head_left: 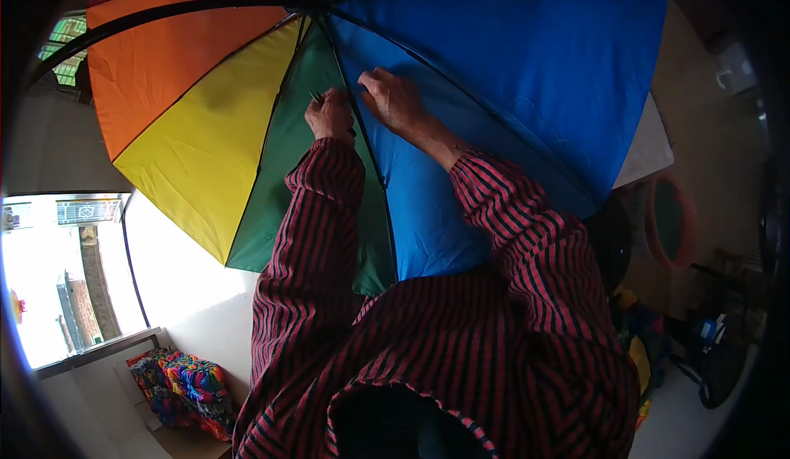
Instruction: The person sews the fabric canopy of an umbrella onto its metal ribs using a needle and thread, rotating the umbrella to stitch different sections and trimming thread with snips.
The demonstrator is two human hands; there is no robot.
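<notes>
An open rainbow umbrella [510, 72] fills the upper view, its inside facing me, with black ribs meeting at the hub [309, 2]. My left hand [329, 118] is closed at the rib between the green panel [288, 163] and the blue panel, and a small thin metal tool [316, 96] sticks out of its fingers. My right hand [395, 101] lies just beside it on the blue cloth, fingers bent and pinching the cloth by the same rib. Both arms wear red-and-black striped sleeves [510, 212].
A bright window [66, 278] is at the lower left, with a bundle of colourful cloth [185, 381] below it against a white wall. At the right stand a round pink-rimmed basin [671, 220] and dark clutter on the floor [708, 344].
</notes>
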